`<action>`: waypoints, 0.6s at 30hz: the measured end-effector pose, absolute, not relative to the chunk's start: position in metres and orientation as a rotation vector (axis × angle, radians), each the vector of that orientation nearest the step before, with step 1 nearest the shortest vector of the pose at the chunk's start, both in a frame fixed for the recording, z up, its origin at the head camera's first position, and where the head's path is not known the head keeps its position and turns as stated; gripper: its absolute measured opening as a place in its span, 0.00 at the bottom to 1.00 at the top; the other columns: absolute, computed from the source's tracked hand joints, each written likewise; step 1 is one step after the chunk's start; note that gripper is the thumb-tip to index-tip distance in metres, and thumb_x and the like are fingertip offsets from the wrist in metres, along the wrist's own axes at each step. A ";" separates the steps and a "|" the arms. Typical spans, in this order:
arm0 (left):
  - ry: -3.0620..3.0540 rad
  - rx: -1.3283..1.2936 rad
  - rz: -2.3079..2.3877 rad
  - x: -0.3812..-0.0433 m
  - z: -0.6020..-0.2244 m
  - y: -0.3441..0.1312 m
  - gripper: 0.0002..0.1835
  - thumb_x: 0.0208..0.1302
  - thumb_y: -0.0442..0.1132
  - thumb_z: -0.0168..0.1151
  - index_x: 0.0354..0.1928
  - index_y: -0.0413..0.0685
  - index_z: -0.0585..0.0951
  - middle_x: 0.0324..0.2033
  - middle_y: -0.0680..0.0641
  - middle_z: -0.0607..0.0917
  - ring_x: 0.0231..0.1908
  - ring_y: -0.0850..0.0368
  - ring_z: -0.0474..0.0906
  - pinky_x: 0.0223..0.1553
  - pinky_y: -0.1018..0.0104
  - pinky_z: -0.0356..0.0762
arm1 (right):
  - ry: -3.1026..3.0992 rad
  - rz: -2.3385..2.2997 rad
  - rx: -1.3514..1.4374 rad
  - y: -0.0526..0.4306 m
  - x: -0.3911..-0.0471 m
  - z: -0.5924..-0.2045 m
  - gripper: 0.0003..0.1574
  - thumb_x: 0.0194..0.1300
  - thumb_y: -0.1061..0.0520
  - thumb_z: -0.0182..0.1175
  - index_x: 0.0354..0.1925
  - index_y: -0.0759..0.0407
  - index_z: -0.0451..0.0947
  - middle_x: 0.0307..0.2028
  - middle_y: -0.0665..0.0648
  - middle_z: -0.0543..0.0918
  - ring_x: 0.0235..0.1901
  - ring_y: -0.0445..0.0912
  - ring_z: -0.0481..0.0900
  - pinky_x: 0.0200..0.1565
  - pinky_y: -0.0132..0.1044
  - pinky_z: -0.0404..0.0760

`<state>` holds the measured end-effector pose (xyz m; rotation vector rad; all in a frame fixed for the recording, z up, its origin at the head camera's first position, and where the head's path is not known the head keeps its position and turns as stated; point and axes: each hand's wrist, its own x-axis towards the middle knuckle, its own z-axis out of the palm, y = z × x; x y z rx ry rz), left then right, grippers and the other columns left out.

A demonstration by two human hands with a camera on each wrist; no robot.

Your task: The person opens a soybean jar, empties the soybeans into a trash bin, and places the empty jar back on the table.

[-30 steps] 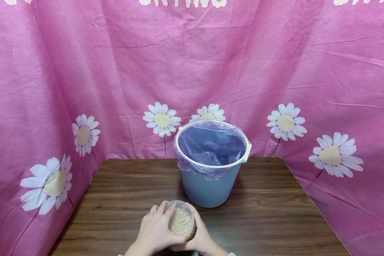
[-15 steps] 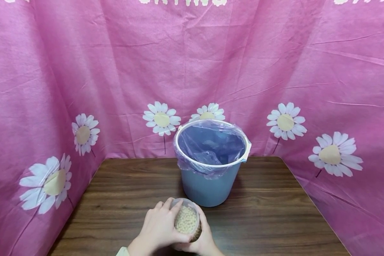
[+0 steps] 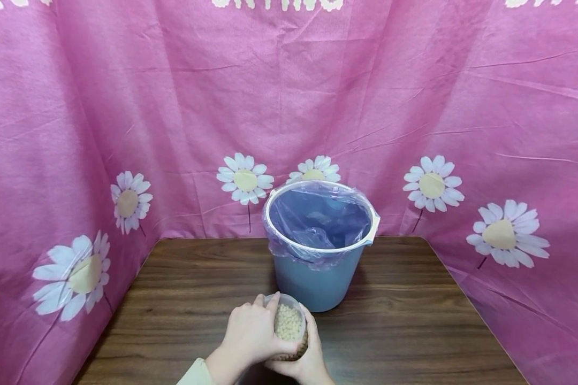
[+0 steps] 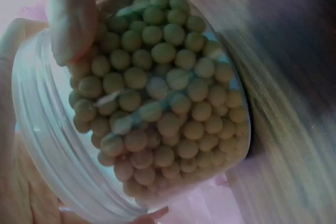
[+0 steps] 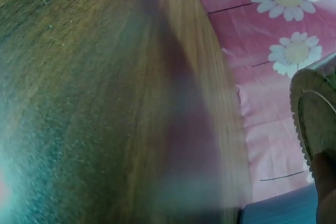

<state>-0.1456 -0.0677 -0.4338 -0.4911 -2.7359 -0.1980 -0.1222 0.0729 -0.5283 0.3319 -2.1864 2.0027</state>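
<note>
Both hands hold a clear plastic jar packed with small round beige balls. My left hand grips it from the left, with fingers at the translucent lid or rim and the thumb across the near side. My right hand wraps the right and lower side. In the right wrist view the jar's round underside with a ridged edge shows above the table, a finger against it. Just behind the jar stands a blue bin with a white rim and a thin purple liner bag.
A dark wood-grain table carries the bin. A pink curtain printed with white daisies encloses the back and both sides.
Both hands have carried the jar a little to the right and away from me, nearer the bin. The grip looks the same, and the bin has stayed in place.
</note>
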 end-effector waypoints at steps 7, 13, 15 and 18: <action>-2.701 -0.565 -0.211 -0.150 -0.429 -0.070 0.57 0.26 0.87 0.48 0.58 0.57 0.75 0.36 0.46 0.82 0.28 0.50 0.77 0.22 0.59 0.72 | -2.088 2.151 0.454 0.078 -0.128 -0.523 0.71 0.34 0.64 0.77 0.70 0.52 0.46 0.64 0.64 0.60 0.56 0.44 0.67 0.54 0.33 0.71; -2.768 -0.737 -0.285 -0.153 -0.420 -0.078 0.59 0.26 0.89 0.42 0.67 0.71 0.63 0.47 0.50 0.77 0.38 0.52 0.75 0.26 0.56 0.73 | -1.991 2.246 0.506 0.089 -0.133 -0.518 0.72 0.31 0.68 0.76 0.70 0.56 0.47 0.66 0.66 0.58 0.60 0.44 0.64 0.57 0.32 0.67; -2.803 -0.794 -0.326 -0.154 -0.417 -0.081 0.58 0.27 0.88 0.44 0.68 0.74 0.58 0.49 0.51 0.75 0.40 0.53 0.74 0.28 0.55 0.73 | -1.982 2.254 0.526 0.094 -0.134 -0.518 0.72 0.31 0.69 0.75 0.70 0.57 0.47 0.66 0.66 0.57 0.61 0.44 0.64 0.58 0.32 0.66; -2.851 -0.870 -0.396 -0.155 -0.412 -0.084 0.59 0.27 0.87 0.48 0.69 0.77 0.54 0.53 0.53 0.73 0.45 0.55 0.73 0.32 0.55 0.73 | -1.993 2.249 0.565 0.100 -0.134 -0.518 0.70 0.32 0.70 0.73 0.70 0.57 0.47 0.66 0.67 0.58 0.60 0.42 0.64 0.57 0.32 0.67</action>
